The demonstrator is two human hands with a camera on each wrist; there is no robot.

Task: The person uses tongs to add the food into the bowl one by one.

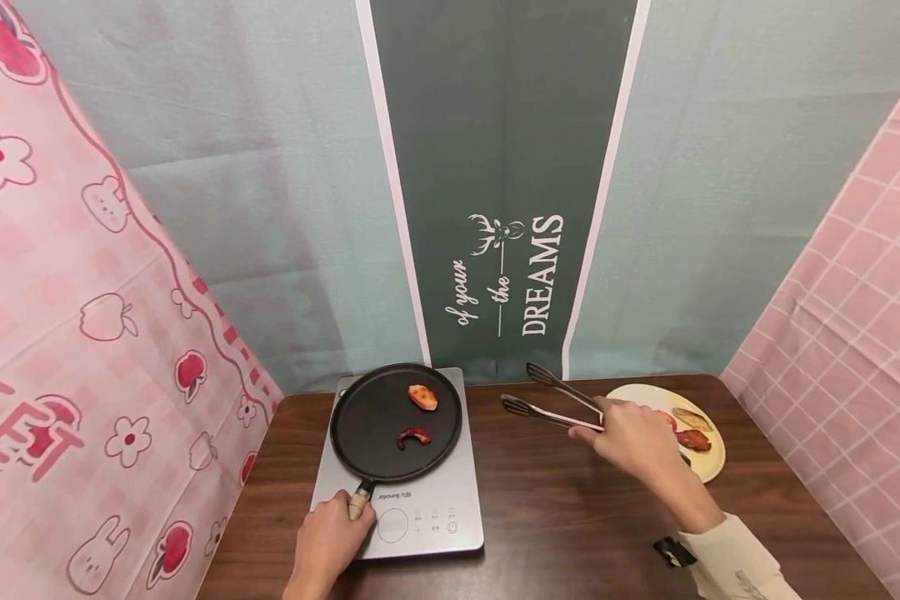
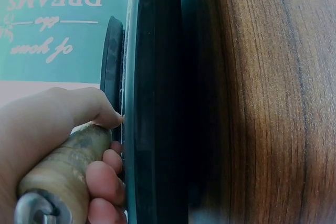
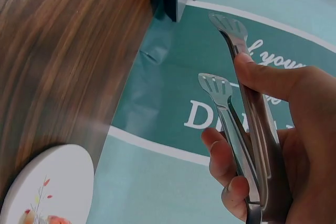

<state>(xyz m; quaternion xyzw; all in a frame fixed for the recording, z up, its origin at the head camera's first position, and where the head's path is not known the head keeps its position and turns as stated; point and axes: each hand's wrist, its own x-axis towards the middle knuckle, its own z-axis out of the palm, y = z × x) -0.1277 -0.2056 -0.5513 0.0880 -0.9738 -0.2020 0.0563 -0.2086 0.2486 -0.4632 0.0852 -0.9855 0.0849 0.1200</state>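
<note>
My left hand [image 1: 332,533] grips the wooden handle [image 2: 68,166] of a flat black pan [image 1: 382,425], which rests on a silver induction cooktop [image 1: 450,500]. In the pan lie a yellow-orange piece of food [image 1: 422,397] with browned spots and a dark red curled piece [image 1: 414,437]. My right hand [image 1: 637,442] holds metal tongs [image 3: 247,114] above the table, between the cooktop and the plate. The slotted ends of the tongs stand apart with nothing between them. Thumb and fingers lie on opposite arms of the tongs in the right wrist view.
A pale yellow and white plate [image 1: 708,467] at the right bears a reddish-brown piece of food [image 1: 693,442] and other pieces, partly hidden by my right hand. Patterned cloths hang behind and on both sides of the brown wooden table [image 1: 547,517].
</note>
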